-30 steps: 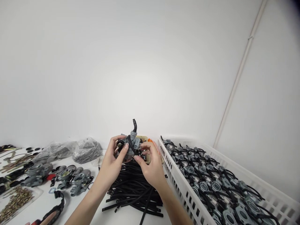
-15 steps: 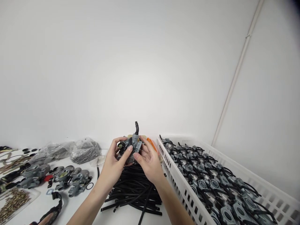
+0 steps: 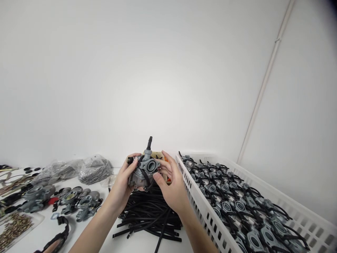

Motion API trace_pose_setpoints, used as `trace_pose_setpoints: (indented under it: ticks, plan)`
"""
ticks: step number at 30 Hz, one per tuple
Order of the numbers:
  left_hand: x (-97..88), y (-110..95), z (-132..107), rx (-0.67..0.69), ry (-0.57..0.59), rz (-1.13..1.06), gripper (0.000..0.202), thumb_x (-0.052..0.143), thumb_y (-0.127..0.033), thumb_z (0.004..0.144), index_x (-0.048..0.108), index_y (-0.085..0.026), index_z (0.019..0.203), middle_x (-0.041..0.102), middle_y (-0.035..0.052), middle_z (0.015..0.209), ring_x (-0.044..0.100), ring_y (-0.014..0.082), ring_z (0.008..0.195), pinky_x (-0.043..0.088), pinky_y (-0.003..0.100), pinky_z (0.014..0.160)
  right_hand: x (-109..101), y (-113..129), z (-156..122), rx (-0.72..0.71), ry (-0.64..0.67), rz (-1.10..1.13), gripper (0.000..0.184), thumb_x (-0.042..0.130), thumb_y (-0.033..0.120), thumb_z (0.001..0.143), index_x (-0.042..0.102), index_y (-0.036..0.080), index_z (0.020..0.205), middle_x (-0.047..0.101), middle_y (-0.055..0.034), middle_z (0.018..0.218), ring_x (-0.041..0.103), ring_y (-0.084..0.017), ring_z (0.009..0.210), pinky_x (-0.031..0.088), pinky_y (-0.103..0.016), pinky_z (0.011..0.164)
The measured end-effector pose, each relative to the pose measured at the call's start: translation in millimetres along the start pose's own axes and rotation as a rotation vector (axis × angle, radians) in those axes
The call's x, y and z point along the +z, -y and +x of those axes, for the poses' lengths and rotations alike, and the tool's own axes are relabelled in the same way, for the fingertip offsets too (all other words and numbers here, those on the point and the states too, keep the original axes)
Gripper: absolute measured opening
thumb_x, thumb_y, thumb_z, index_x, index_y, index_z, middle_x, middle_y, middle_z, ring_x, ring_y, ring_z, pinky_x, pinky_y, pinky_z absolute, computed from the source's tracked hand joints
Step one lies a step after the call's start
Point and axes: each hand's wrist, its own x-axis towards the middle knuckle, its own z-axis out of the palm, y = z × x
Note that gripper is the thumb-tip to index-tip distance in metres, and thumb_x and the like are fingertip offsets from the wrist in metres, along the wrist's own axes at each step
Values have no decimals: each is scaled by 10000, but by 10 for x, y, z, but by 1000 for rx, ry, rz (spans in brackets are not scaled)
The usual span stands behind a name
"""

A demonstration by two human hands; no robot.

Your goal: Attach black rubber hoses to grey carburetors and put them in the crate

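Note:
A grey metal carburetor [image 3: 144, 169] with a black nozzle on top and a black hose looped around it is held up in front of the wall. My left hand [image 3: 121, 188] grips its left side, fingers wrapped round the body. My right hand [image 3: 170, 186] holds its right side, thumb against the round flange, fingers partly stretched behind it. Below both hands lies a pile of short black hoses [image 3: 150, 218].
A white slotted crate [image 3: 204, 211] filled with several finished carburetors stands at the right. Loose carburetor bodies [image 3: 79, 203] lie at the left, with bags of small parts [image 3: 93, 168], a tray of brass screws [image 3: 14, 226] and black rings nearby.
The carburetor has been turned in both hands so its round flange opening now faces me; the right fingers have opened out behind it.

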Motion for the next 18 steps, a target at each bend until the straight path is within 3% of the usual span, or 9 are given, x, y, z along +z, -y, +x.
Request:
trace_pose_setpoints:
  ticks: [4,8,11,14,18]
  plan:
    - [-13,8,13,-116,41,-224,437,679,-342,782,587,-210,1188,687,45,947,674,163,722,554,226,584,-80,11,55,7,3,193,447,590,466,894,560,241,1279,677,-100,1210,630,-225,1135,510,-390,973]
    - [15,86,-18,-315,248,-259,539,659,-322,800,515,-193,1303,711,85,858,691,230,628,563,313,509,-97,-8,109,91,32,432,386,647,462,861,648,261,1190,683,-68,1238,618,-203,1168,453,-368,1046]
    - [59,178,-49,-433,314,-275,561,642,-345,816,490,-162,1324,714,95,805,680,250,559,562,352,480,-105,-12,124,110,71,574,370,710,450,811,686,275,1136,722,-57,1168,701,-194,1001,520,-353,953]
    - [88,243,-55,-475,355,-304,560,627,-347,827,475,-163,1333,715,94,801,686,263,563,577,384,514,-138,-38,135,77,29,595,280,782,415,744,743,249,966,782,-39,912,737,-177,764,576,-310,784]
    - [87,266,-34,-458,354,-287,572,627,-338,830,450,-186,1352,719,98,843,692,269,569,579,397,524,-205,-57,151,4,-51,472,211,818,366,709,755,220,846,781,-40,783,735,-177,759,570,-290,771]
